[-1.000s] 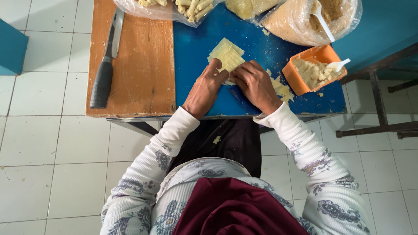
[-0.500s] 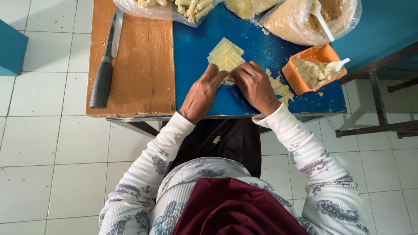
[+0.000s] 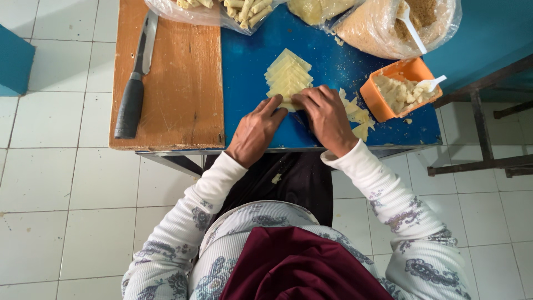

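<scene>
A fanned stack of thin pale yellow wrapper sheets [image 3: 287, 75] lies on the blue table top [image 3: 250, 66]. My left hand [image 3: 256, 130] and my right hand [image 3: 326, 118] both press their fingertips on the near edge of the front sheet. What is under the fingertips is hidden. More pale sheets [image 3: 358, 114] lie just right of my right hand.
An orange tub [image 3: 401, 89] of pale filling with a white spoon stands at the right. A wooden board [image 3: 177, 83] with a black-handled knife [image 3: 135, 83] lies at the left. Clear bags of rolled pieces [image 3: 239, 8] and brown crumbs [image 3: 388, 25] sit at the far edge.
Both hands have stayed at the near edge of the stack; the fingers have shifted slightly on the front sheet. The view has barely moved.
</scene>
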`<act>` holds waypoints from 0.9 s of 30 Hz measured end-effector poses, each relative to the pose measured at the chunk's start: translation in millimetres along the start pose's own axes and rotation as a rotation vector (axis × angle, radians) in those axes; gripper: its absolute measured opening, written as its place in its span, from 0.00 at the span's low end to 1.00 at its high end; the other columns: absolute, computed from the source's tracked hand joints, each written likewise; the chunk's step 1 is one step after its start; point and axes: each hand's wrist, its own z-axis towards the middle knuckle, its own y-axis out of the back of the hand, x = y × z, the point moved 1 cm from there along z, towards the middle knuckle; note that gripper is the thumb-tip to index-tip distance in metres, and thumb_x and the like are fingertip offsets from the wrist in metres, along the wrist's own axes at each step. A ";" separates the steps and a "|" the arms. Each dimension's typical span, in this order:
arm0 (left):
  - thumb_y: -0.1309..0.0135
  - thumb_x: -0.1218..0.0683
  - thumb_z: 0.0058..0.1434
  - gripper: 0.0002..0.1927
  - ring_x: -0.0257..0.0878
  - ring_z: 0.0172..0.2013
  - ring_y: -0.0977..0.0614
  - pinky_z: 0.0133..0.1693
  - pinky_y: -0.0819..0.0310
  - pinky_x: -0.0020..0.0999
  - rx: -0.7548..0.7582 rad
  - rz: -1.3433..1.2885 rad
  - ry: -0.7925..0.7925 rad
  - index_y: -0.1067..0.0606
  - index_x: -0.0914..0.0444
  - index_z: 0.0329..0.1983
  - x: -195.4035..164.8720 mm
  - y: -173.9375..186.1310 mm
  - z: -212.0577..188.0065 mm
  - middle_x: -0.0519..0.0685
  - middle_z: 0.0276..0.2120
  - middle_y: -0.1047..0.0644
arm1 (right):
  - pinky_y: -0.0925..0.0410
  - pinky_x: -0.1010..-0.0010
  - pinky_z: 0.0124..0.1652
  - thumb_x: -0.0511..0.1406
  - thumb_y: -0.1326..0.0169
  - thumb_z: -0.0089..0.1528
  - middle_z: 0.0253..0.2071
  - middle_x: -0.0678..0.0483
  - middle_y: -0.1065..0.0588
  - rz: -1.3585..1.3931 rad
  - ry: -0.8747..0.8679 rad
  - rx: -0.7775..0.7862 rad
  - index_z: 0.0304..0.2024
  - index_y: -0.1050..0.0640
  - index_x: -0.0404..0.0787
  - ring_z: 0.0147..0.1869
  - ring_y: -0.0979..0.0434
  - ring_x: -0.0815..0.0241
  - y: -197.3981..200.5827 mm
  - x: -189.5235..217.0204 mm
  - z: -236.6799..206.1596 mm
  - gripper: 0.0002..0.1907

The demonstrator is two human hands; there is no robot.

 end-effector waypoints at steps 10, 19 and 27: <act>0.48 0.65 0.58 0.14 0.53 0.58 0.24 0.52 0.23 0.43 -0.021 -0.007 0.010 0.24 0.68 0.48 -6.0 0.4 -2.9 0.58 0.61 0.30 | 0.36 0.62 0.48 0.24 0.46 0.63 0.62 0.53 0.33 -0.172 -0.079 0.060 0.67 0.26 0.46 0.52 0.35 0.52 -12.9 -5.7 5.8 0.30; 0.43 0.55 0.63 0.14 0.50 0.59 0.26 0.52 0.26 0.46 -0.011 0.025 -0.011 0.27 0.64 0.50 -5.6 -6.8 0.5 0.55 0.60 0.26 | 0.35 0.63 0.55 0.19 0.47 0.61 0.61 0.52 0.30 0.007 -0.041 0.087 0.74 0.29 0.49 0.56 0.33 0.53 -30.8 -47.9 28.3 0.40; 0.40 0.49 0.61 0.26 0.46 0.54 0.27 0.52 0.29 0.41 0.000 0.062 0.000 0.28 0.62 0.61 -10.4 -8.2 4.1 0.50 0.55 0.26 | 0.38 0.60 0.49 0.36 0.35 0.62 0.41 0.60 0.18 0.115 -0.022 0.044 0.64 0.25 0.49 0.45 0.20 0.61 -36.4 -45.7 36.0 0.27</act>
